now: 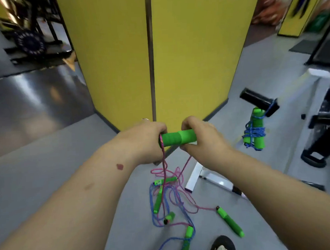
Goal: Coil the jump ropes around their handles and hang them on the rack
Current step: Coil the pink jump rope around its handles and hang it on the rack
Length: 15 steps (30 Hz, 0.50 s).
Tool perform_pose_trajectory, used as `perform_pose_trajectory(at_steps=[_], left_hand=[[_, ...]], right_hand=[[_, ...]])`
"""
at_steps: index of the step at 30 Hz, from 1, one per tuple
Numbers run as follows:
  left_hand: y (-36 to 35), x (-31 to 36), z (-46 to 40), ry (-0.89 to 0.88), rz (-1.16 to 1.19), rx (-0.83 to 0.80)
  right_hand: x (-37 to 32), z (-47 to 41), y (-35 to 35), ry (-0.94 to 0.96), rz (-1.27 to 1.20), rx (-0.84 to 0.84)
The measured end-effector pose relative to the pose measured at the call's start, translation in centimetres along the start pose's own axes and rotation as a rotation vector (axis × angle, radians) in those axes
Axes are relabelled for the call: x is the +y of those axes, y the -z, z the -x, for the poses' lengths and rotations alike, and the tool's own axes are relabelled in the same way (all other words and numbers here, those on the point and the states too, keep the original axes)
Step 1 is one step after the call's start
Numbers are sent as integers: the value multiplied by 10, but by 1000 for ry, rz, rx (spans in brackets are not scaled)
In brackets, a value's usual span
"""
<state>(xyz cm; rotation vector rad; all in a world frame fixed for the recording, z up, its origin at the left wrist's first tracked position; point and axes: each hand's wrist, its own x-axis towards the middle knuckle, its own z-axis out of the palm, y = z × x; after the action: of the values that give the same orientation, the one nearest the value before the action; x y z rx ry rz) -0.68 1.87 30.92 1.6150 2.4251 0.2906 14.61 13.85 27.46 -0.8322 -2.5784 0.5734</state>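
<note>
Yellow pillar (119,60) dead ahead, grey floor (48,167) around it. Coiled blue rope (254,132) hangs on black bar (259,101), right. Loose ropes (173,200) tangled on floor below. Both hands at chest height: left hand (144,142) and right hand (202,140) each wrap one end of green handle (178,137), held level; pink cord (163,162) apparently trails from left end.

Both hands, left (148,142) and right (202,140), grip green handles (177,137); pink rope (163,170) hangs to tangled ropes (171,198) on floor (67,148).
</note>
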Motion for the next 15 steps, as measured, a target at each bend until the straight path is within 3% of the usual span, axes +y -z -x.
perform_pose_trajectory(at_steps=[3, 8, 15], left_hand=[[35, 14, 14, 16, -33, 11], [65, 22, 27, 34, 102, 112], [67, 21, 34, 79, 137, 33]], right_hand=[[-26, -3, 43, 83, -39, 64], [-55, -3, 96, 139, -35, 138], [-74, -2, 141, 184, -24, 242]])
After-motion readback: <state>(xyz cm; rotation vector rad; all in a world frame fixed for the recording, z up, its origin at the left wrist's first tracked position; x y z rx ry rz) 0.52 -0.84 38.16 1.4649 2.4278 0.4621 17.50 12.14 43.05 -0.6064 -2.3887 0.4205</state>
